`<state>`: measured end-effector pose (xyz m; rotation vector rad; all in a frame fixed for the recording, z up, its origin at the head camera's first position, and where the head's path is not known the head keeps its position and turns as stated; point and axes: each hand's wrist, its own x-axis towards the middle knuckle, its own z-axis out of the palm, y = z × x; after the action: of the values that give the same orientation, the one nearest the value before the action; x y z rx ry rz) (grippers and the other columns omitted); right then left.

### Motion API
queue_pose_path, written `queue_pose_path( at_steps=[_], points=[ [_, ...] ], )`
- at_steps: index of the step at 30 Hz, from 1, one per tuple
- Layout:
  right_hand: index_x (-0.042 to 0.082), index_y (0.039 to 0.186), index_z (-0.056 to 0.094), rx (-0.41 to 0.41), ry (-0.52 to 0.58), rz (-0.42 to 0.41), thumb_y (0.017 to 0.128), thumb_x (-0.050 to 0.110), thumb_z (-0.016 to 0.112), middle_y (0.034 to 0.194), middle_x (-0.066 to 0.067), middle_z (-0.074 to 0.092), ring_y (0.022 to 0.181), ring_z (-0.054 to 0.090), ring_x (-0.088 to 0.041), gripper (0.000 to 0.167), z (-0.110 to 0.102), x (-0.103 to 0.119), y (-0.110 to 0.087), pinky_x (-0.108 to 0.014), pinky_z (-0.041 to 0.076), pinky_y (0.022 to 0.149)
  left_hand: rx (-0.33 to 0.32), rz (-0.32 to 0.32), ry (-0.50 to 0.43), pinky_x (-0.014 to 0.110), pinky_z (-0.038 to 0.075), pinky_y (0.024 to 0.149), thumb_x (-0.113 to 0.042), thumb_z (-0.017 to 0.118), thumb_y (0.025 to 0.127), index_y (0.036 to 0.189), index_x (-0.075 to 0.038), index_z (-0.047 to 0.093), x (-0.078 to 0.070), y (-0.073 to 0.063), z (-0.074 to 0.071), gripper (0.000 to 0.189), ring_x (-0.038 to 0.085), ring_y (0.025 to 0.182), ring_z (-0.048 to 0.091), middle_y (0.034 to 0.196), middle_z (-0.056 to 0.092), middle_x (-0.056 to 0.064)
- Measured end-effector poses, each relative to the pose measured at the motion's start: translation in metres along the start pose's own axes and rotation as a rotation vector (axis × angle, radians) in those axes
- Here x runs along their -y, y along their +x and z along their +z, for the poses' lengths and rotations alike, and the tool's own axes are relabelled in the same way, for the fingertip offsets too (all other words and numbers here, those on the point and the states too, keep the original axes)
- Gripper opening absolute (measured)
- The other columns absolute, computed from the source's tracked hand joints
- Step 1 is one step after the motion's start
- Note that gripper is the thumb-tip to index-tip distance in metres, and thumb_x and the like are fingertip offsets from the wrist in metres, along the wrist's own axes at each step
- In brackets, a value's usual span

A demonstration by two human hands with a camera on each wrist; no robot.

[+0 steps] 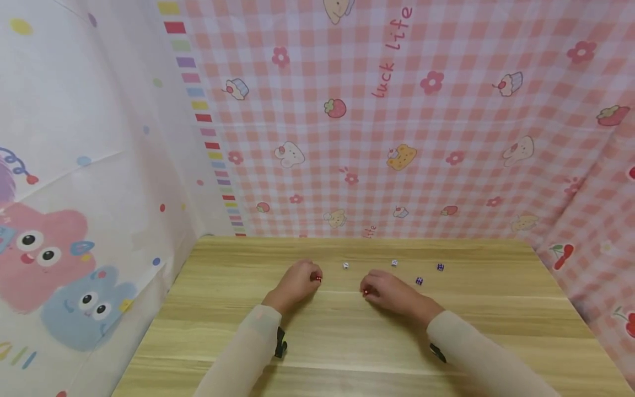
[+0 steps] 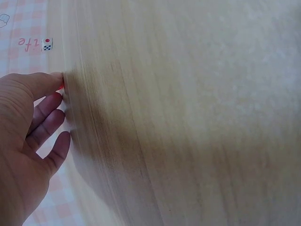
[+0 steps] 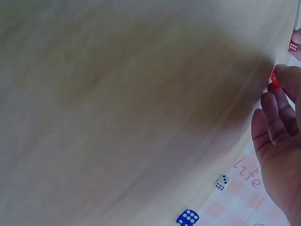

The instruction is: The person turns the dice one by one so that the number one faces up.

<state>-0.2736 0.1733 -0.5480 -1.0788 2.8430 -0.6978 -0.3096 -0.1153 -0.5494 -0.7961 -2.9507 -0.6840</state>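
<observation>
Between thumb and fingers, my left hand (image 1: 299, 280) pinches a red die (image 1: 319, 279) at the tabletop, left of the middle. My right hand (image 1: 389, 291) pinches another red die (image 1: 366, 293), also low at the wooden surface. In the left wrist view the left hand's die shows only as a red sliver beside the thumb. The right wrist view has the right hand's red die (image 3: 275, 79) partly covered by the thumb and fingertips. A white die (image 1: 345, 266) lies beyond the hands, between them. Another white die (image 1: 394, 263) is behind the right hand.
Two blue dice with white dots, one nearer (image 1: 419, 280) and one farther (image 1: 440, 267), lie right of the right hand. The wooden table (image 1: 317, 364) meets a pink checked cloth (image 1: 317, 165) at its back edge. Printed cloth also hangs at both sides.
</observation>
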Motion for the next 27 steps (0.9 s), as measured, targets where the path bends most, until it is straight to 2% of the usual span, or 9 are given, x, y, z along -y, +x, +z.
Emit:
queue_pose_path(
  at_steps=[7, 16, 22, 27],
  points=[
    [0.015, 0.102, 0.072, 0.000, -0.016, -0.002, 0.094, 0.014, 0.076, 0.098, 0.006, 0.063, 0.088, 0.058, -0.006, 0.009, 0.0043, 0.0014, 0.0005, -0.027, 0.055, 0.079, 0.001, 0.011, -0.002, 0.039, 0.054, 0.090, -0.010, 0.078, 0.089, 0.089, -0.012, 0.077, 0.0012, 0.0003, -0.0004, 0.002, 0.017, 0.089, 0.062, 0.088, 0.070, 0.000],
    [0.016, 0.103, 0.071, 0.011, -0.043, 0.016, 0.094, 0.013, 0.075, 0.098, 0.007, 0.061, 0.088, 0.057, -0.006, 0.010, 0.0034, 0.0039, -0.0002, -0.027, 0.055, 0.078, -0.004, 0.000, -0.013, 0.042, 0.054, 0.093, -0.007, 0.078, 0.088, 0.091, -0.012, 0.077, 0.0016, 0.0008, 0.0002, 0.006, 0.020, 0.095, 0.065, 0.092, 0.072, 0.001],
    [0.016, 0.105, 0.069, 0.021, -0.054, 0.031, 0.095, 0.015, 0.075, 0.099, 0.007, 0.060, 0.089, 0.056, -0.007, 0.012, 0.0037, 0.0058, -0.0010, -0.029, 0.054, 0.079, -0.030, 0.030, 0.011, 0.036, 0.053, 0.082, -0.008, 0.080, 0.086, 0.086, -0.011, 0.075, 0.0026, 0.0003, 0.0024, 0.006, 0.015, 0.083, 0.058, 0.085, 0.067, -0.002],
    [0.016, 0.105, 0.069, 0.016, -0.063, 0.029, 0.095, 0.016, 0.075, 0.099, 0.007, 0.059, 0.089, 0.056, -0.007, 0.012, 0.0038, 0.0061, -0.0022, -0.028, 0.054, 0.079, -0.017, 0.016, 0.003, 0.036, 0.051, 0.080, -0.009, 0.080, 0.087, 0.087, -0.012, 0.076, -0.0001, 0.0000, 0.0004, 0.005, 0.015, 0.083, 0.057, 0.086, 0.067, -0.001]
  ],
)
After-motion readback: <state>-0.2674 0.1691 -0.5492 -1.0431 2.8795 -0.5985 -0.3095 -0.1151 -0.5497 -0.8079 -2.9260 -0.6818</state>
